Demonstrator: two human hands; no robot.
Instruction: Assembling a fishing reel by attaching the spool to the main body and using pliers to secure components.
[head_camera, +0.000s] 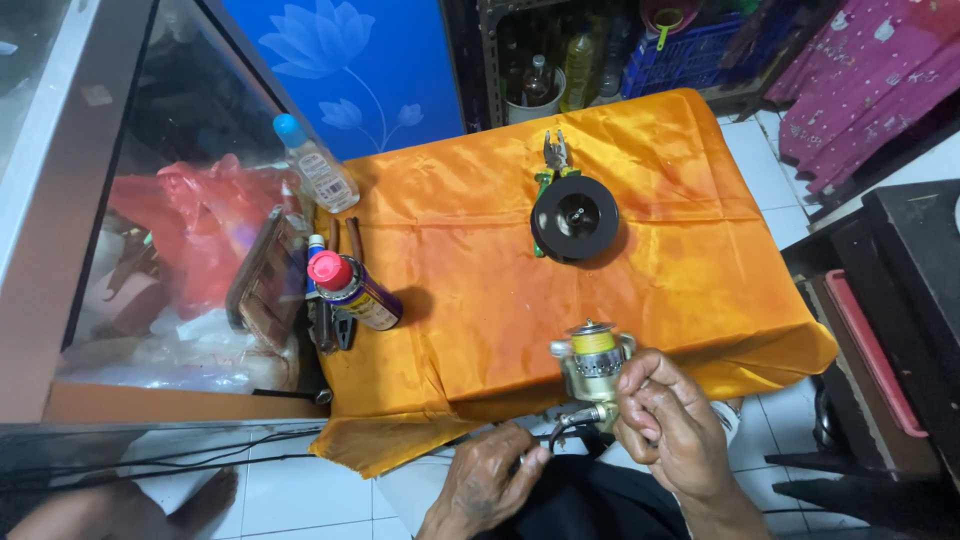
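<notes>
Seen from the head camera looking down, a seated person holds a small spinning fishing reel (592, 365) in front of the near edge of a table (470, 250) draped in shiny orange cloth. The right hand (668, 425) is wrapped around the reel's lower body, its grip clenched on the metal housing, with the yellow-lined spool pointing up. The left hand (488, 485) sits lower and to the left, fingers pinched on the thin dark crank handle (562, 432) that sticks out from the reel's base.

The reel looks rigid, mostly metal, compact and probably fairly weighty for its size. Its polished surfaces may be slippery, more so if oily, so the solid body seems the safest place to hold it; the thin crank and the wire bail look like the parts most likely to bend.

On the table, well apart from the hands, lie a round black disc-shaped part (575, 217) with green-handled pliers (552, 165) partly beneath it. Along the left edge are a spray can with a red cap (352, 290) and a clear plastic bottle with a blue cap (315, 165).
</notes>
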